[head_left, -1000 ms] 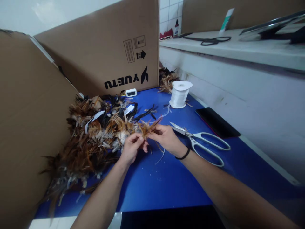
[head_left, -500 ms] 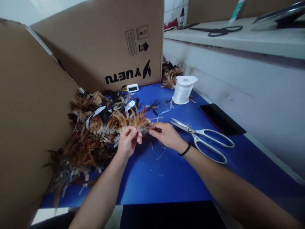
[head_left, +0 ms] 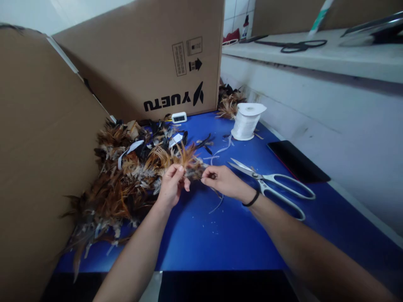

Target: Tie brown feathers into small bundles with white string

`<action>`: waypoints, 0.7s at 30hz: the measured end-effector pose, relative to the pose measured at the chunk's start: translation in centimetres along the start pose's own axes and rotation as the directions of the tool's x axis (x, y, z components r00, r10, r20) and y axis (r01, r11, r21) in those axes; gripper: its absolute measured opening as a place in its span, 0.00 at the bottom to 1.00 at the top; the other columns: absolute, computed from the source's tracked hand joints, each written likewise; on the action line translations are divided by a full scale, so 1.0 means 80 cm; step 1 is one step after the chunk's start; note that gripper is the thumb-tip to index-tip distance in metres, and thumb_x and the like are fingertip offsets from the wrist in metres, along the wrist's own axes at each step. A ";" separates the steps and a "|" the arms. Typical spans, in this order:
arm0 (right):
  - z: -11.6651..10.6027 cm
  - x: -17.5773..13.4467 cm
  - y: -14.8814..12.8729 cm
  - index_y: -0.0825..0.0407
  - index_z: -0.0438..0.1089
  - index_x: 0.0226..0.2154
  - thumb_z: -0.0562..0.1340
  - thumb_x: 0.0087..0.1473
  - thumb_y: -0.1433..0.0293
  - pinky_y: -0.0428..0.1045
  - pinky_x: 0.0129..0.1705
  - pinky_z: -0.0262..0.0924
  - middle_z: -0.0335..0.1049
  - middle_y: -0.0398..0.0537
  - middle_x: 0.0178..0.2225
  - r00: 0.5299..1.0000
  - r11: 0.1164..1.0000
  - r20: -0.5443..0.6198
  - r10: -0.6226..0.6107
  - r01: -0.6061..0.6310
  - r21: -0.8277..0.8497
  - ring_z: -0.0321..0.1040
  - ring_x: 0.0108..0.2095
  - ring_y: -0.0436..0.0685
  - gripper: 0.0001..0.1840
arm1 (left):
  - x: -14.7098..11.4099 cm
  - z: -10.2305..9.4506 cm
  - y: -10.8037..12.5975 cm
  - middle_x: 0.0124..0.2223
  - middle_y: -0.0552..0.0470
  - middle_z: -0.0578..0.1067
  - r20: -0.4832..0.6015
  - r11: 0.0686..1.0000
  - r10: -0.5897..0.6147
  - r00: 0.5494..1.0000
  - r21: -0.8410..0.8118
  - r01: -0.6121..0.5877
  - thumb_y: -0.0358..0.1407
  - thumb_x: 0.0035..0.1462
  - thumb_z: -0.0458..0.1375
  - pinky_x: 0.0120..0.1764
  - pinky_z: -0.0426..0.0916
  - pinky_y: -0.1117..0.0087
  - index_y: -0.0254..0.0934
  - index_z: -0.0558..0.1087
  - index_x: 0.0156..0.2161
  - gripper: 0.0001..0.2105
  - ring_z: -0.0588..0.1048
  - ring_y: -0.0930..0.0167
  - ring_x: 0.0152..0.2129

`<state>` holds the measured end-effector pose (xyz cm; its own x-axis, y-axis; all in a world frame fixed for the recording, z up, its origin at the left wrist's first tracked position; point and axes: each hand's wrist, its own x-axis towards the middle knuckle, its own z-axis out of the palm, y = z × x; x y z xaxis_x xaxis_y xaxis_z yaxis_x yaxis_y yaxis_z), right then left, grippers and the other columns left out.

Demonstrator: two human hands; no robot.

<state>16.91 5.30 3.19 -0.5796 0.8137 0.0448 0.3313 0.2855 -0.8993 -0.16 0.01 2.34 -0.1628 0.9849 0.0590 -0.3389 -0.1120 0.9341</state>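
Observation:
In the middle of the blue table, my left hand (head_left: 172, 184) pinches the base of a tuft of golden-brown feathers (head_left: 188, 156) between thumb and fingers. Just to the right, my right hand (head_left: 224, 181) has its thumb and fingertips pressed together beside the tuft's greyish end. What lies in that pinch is too small to make out. A large heap of brown, black and grey feathers (head_left: 115, 184) spreads to the left, touching the tuft. Scissors with pale handles (head_left: 262, 178) lie partly open beyond my right wrist. Thin white ribbon (head_left: 225, 149) trails from a white spool (head_left: 247, 121).
Cardboard boxes wall off the left (head_left: 37, 147) and back (head_left: 126, 63). A black phone-like slab (head_left: 297, 161) lies along the right edge, below a white ledge (head_left: 349, 56) with black scissors (head_left: 292, 45). A small white display device (head_left: 179, 118) sits at the back.
My right hand has moved slightly away from my left, widening the gap between them. The whole view has shifted a little; the left hand keeps its pinch on the feathers.

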 end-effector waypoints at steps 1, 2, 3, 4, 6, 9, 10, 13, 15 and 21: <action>-0.001 0.000 -0.002 0.53 0.67 0.23 0.59 0.47 0.68 0.44 0.21 0.52 0.63 0.38 0.16 1.000 0.998 0.008 0.023 -0.024 0.053 0.58 0.17 0.47 0.05 | 0.000 0.000 -0.001 0.33 0.54 0.75 0.012 0.999 -0.026 1.000 0.027 0.026 0.43 0.51 0.60 0.15 0.62 0.78 0.36 0.62 0.30 0.13 0.66 0.81 0.12; -0.001 0.000 -0.005 0.53 0.66 0.23 0.60 0.46 0.68 0.44 0.21 0.51 0.61 0.37 0.16 0.999 0.994 0.014 0.040 -0.042 0.098 0.57 0.16 0.46 0.05 | 0.000 0.000 -0.003 0.31 0.55 0.74 0.028 0.997 -0.052 0.998 0.058 0.050 0.43 0.51 0.59 0.16 0.64 0.77 0.36 0.62 0.30 0.13 0.67 0.80 0.12; -0.002 -0.001 -0.007 0.53 0.66 0.22 0.60 0.45 0.69 0.44 0.20 0.51 0.61 0.37 0.16 0.999 0.990 0.017 0.049 -0.051 0.133 0.56 0.16 0.46 0.05 | 0.000 -0.001 -0.004 0.28 0.55 0.74 0.042 0.993 -0.074 0.996 0.091 0.070 0.43 0.52 0.59 0.17 0.65 0.76 0.36 0.62 0.30 0.13 0.68 0.78 0.13; -0.003 -0.001 -0.009 0.53 0.66 0.22 0.60 0.44 0.69 0.44 0.20 0.51 0.61 0.37 0.16 0.999 0.986 0.012 0.050 -0.051 0.157 0.56 0.17 0.46 0.05 | 0.001 -0.001 -0.006 0.26 0.56 0.73 0.049 0.989 -0.093 0.995 0.124 0.086 0.44 0.52 0.59 0.18 0.66 0.75 0.36 0.63 0.30 0.13 0.69 0.77 0.13; -0.006 -0.002 -0.012 0.53 0.67 0.22 0.61 0.43 0.70 0.44 0.22 0.52 0.62 0.38 0.17 0.999 0.981 -0.012 0.051 -0.048 0.187 0.57 0.18 0.46 0.04 | 0.001 -0.002 -0.009 0.20 0.57 0.71 0.038 0.977 -0.121 0.992 0.182 0.113 0.44 0.52 0.58 0.20 0.68 0.74 0.36 0.63 0.31 0.13 0.70 0.75 0.14; -0.014 -0.001 -0.013 0.53 0.67 0.21 0.60 0.41 0.72 0.45 0.25 0.54 0.65 0.39 0.19 0.996 0.974 -0.055 0.071 -0.057 0.219 0.59 0.21 0.47 0.02 | 0.004 -0.005 -0.013 0.18 0.57 0.70 -0.017 0.967 -0.130 0.991 0.220 0.130 0.45 0.51 0.59 0.21 0.69 0.74 0.35 0.64 0.30 0.14 0.71 0.75 0.14; -0.017 -0.001 -0.012 0.53 0.67 0.21 0.60 0.41 0.72 0.45 0.26 0.54 0.65 0.40 0.19 0.995 0.972 -0.066 0.076 -0.060 0.225 0.60 0.21 0.48 0.01 | 0.006 -0.007 -0.014 0.19 0.57 0.71 -0.039 0.969 -0.118 0.992 0.216 0.124 0.45 0.51 0.59 0.22 0.69 0.74 0.35 0.64 0.30 0.14 0.71 0.75 0.15; -0.022 0.002 -0.009 0.53 0.66 0.20 0.59 0.40 0.73 0.46 0.28 0.55 0.66 0.41 0.20 0.991 0.974 -0.107 0.075 -0.049 0.223 0.61 0.23 0.49 0.02 | 0.011 -0.012 -0.016 0.26 0.54 0.74 -0.115 0.981 -0.053 0.992 0.180 0.073 0.43 0.49 0.61 0.26 0.71 0.72 0.34 0.65 0.29 0.14 0.74 0.75 0.19; -0.022 0.004 -0.007 0.53 0.66 0.19 0.59 0.41 0.73 0.46 0.28 0.55 0.67 0.42 0.19 0.988 0.976 -0.138 0.070 -0.040 0.212 0.61 0.22 0.49 0.03 | 0.014 -0.014 -0.016 0.28 0.53 0.75 -0.153 0.988 -0.018 0.988 0.148 0.041 0.43 0.48 0.62 0.27 0.72 0.72 0.34 0.65 0.29 0.14 0.74 0.74 0.20; -0.014 0.011 -0.005 0.54 0.66 0.20 0.59 0.41 0.71 0.46 0.28 0.55 0.66 0.41 0.18 0.978 0.984 -0.204 0.047 -0.010 0.176 0.62 0.22 0.49 0.04 | 0.017 -0.015 -0.010 0.28 0.54 0.75 -0.222 0.992 0.108 0.969 0.085 -0.091 0.41 0.49 0.61 0.29 0.71 0.72 0.35 0.66 0.30 0.12 0.75 0.73 0.22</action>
<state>17.12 6.49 4.07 -0.3993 0.9123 0.0905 0.2009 0.1834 -0.9623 -1.25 1.23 1.28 -0.4005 0.9128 0.0796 -0.2427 -0.1895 0.9514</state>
